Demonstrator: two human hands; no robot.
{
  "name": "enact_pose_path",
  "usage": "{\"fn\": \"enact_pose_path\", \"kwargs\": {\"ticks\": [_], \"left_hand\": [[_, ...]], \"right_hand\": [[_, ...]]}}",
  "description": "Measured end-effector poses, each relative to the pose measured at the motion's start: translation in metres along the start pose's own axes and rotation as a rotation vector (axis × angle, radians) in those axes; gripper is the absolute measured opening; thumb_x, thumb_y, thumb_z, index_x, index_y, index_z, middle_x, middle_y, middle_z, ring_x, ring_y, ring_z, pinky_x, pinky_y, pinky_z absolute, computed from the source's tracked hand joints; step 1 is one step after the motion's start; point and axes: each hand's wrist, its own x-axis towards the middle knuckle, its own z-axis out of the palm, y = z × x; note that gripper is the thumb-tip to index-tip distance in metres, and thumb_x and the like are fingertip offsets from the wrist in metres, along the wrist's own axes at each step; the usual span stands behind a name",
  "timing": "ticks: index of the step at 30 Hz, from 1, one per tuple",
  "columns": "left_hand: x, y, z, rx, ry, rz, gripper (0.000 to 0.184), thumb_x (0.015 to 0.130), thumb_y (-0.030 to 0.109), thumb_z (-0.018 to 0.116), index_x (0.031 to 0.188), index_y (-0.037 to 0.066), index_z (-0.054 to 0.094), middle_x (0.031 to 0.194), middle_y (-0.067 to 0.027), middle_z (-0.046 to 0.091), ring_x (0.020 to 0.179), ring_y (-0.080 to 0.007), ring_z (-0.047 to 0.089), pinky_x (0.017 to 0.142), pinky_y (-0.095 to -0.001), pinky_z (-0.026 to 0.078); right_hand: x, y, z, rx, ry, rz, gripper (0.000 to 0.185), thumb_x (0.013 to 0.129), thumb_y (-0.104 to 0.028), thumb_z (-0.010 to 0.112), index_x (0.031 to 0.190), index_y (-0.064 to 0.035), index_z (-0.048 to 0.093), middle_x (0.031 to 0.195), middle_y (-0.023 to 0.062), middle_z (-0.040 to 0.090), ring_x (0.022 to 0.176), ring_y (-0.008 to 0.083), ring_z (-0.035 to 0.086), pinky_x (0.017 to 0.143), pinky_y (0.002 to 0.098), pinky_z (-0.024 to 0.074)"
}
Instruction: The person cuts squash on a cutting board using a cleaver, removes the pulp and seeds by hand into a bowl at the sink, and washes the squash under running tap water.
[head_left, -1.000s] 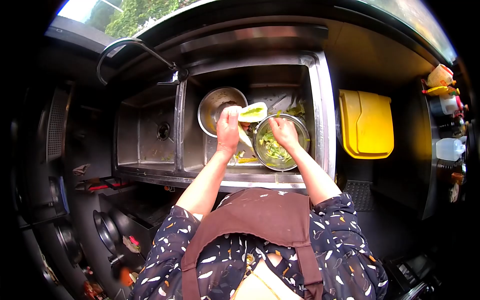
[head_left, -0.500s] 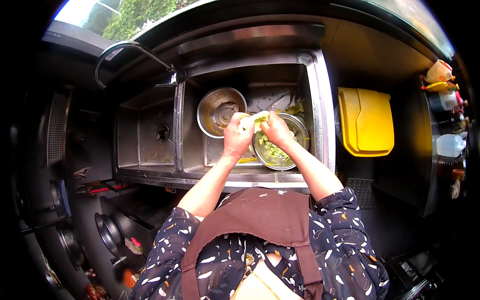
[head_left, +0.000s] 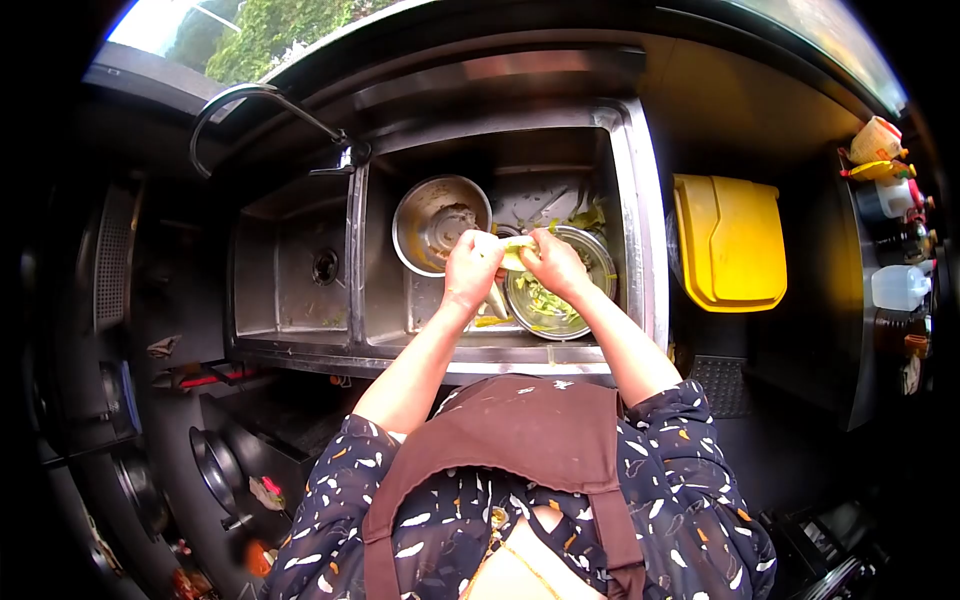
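Leaf (head_left: 516,252), pale green, is up between both hands, over the sink (head_left: 640,200). Left hand (head_left: 472,268) has it gripped at the left end, fingers curled in; exact fingertip contact is hidden. Right hand (head_left: 558,265) pinches the other end, thumb side toward the leaf. Long axis looks roughly crosswise, hand to hand; both about equally near. Pale piece (head_left: 497,300) shows below the left hand; can't tell if it's attached. Clear bowl (head_left: 607,290) sits under and beside the right hand, upright, cut greens (head_left: 545,304) inside. Steel bowl (head_left: 409,225) is beyond and left of the left hand, brownish matter (head_left: 455,220) in it, too blurred to identify. Scraps (head_left: 590,217) lie behind the clear bowl. Yellow bin (head_left: 735,245) stands right of the sink.
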Motion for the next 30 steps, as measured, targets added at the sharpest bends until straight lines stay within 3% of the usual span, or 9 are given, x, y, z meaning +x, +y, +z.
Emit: {"fn": "enact_pose_path", "kwargs": {"ticks": [5, 7, 11, 15, 19, 23, 25, 26, 30], "left_hand": [[-0.005, 0.004, -0.003, 0.009, 0.029, -0.061, 0.017, 0.085, 0.012, 0.061, 0.095, 0.002, 0.052, 0.074, -0.0072, 0.06, 0.057, -0.0129, 0.058, 0.051, -0.0261, 0.048], [-0.005, 0.008, -0.007, -0.003, 0.039, -0.08, 0.017, 0.085, 0.012, 0.061, 0.095, 0.002, 0.052, 0.075, -0.0074, 0.06, 0.058, -0.0132, 0.058, 0.051, -0.0265, 0.049], [-0.005, 0.002, -0.009, -0.023, 0.039, -0.103, 0.015, 0.084, 0.01, 0.06, 0.094, 0.003, 0.051, 0.078, -0.008, 0.061, 0.058, -0.0142, 0.059, 0.052, -0.0274, 0.051], [-0.01, 0.008, -0.005, -0.05, -0.005, -0.13, 0.014, 0.084, 0.01, 0.059, 0.094, 0.003, 0.051, 0.078, -0.0079, 0.06, 0.058, -0.0144, 0.059, 0.053, -0.0277, 0.051], [-0.01, 0.007, -0.009, -0.098, 0.012, -0.133, 0.014, 0.084, 0.01, 0.06, 0.093, 0.003, 0.052, 0.077, -0.0075, 0.06, 0.059, -0.0141, 0.059, 0.054, -0.0274, 0.051], [-0.009, -0.001, -0.006, 0.005, 0.019, 0.037, 0.014, 0.084, 0.01, 0.06, 0.093, 0.003, 0.052, 0.078, -0.0072, 0.06, 0.06, -0.0137, 0.059, 0.055, -0.0267, 0.05], [-0.013, 0.003, -0.001, -0.008, 0.01, 0.052, 0.014, 0.085, 0.01, 0.06, 0.093, 0.003, 0.051, 0.079, -0.0073, 0.06, 0.06, -0.0137, 0.059, 0.054, -0.0267, 0.05], [-0.016, 0.005, 0.0, -0.021, 0.008, 0.063, 0.014, 0.085, 0.011, 0.061, 0.093, 0.003, 0.051, 0.08, -0.0074, 0.06, 0.06, -0.0137, 0.059, 0.054, -0.0266, 0.05], [-0.016, 0.002, -0.005, -0.147, 0.03, -0.061, 0.014, 0.085, 0.011, 0.06, 0.093, 0.003, 0.051, 0.08, -0.0079, 0.06, 0.06, -0.0143, 0.059, 0.055, -0.0271, 0.05]], "right_hand": [[-0.005, 0.018, 0.004, -0.126, 0.103, -0.197, 0.024, 0.082, -0.012, 0.051, 0.104, -0.0048, 0.057, 0.092, 0.0219, 0.063, 0.082, 0.0385, 0.061, 0.07, 0.0477, 0.0478], [-0.002, 0.028, 0.002, 0.01, 0.124, 0.042, 0.024, 0.085, -0.014, 0.049, 0.105, -0.0049, 0.057, 0.093, 0.0212, 0.065, 0.087, 0.0373, 0.062, 0.076, 0.0451, 0.0491], [-0.01, -0.004, -0.016, 0.217, -0.018, -0.097, 0.023, 0.086, -0.018, 0.056, 0.105, -0.0065, 0.061, 0.093, 0.017, 0.065, 0.086, 0.0322, 0.063, 0.075, 0.0397, 0.0493], [-0.003, 0.014, -0.003, 0.034, 0.102, -0.332, 0.02, 0.088, -0.017, 0.055, 0.104, -0.0079, 0.062, 0.092, 0.0158, 0.066, 0.086, 0.0327, 0.063, 0.073, 0.038, 0.0496], [0.003, 0.031, -0.006, 0.272, 0.039, 0.082, 0.025, 0.089, -0.026, 0.054, 0.1, -0.0049, 0.063, 0.091, 0.018, 0.066, 0.087, 0.0311, 0.065, 0.076, 0.039, 0.0497], [-0.007, 0.006, -0.004, 0.327, -0.071, 0.103, 0.053, 0.078, -0.045, 0.069, 0.104, -0.0002, 0.059, 0.097, 0.0187, 0.065, 0.093, 0.0299, 0.064, 0.08, 0.0379, 0.0489], [-0.009, -0.006, 0.0, 0.16, -0.028, 0.119, 0.05, 0.08, -0.044, 0.068, 0.103, -0.0006, 0.057, 0.094, 0.0162, 0.065, 0.091, 0.0272, 0.063, 0.079, 0.0382, 0.0477], [-0.007, -0.003, 0.001, 0.133, -0.018, 0.084, 0.046, 0.081, -0.037, 0.065, 0.103, 0.0014, 0.056, 0.096, 0.0225, 0.064, 0.093, 0.0352, 0.063, 0.082, 0.0424, 0.0485], [-0.007, 0.002, 0.004, -0.018, -0.058, 0.075, 0.028, 0.084, -0.026, 0.056, 0.1, -0.0027, 0.057, 0.093, 0.0199, 0.065, 0.091, 0.0353, 0.062, 0.079, 0.0433, 0.0474]]}}
